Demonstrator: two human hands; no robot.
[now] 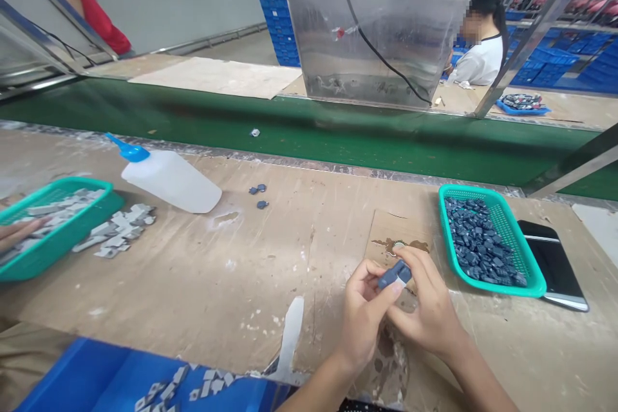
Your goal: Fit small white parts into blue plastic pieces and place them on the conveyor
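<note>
My left hand (362, 315) and my right hand (427, 306) meet above the right half of the table. Between their fingertips is a small dark blue part (396, 273) with a light patch at its lower edge. Both hands are closed on it. Beneath and behind them lies a piece of cardboard (386, 225) with a dark wet stain. To the right of my hands stands a green basket (535, 277) filled with small dark blue pieces (477, 241).
A white bottle (174, 180) with a blue nozzle lies at left. Beyond it are grey pieces (116, 230) and another green basket (36, 264) with someone's hand in it. A phone (555, 264) lies right. A blue bin (91, 373) is below. Another person (483, 58) sits across.
</note>
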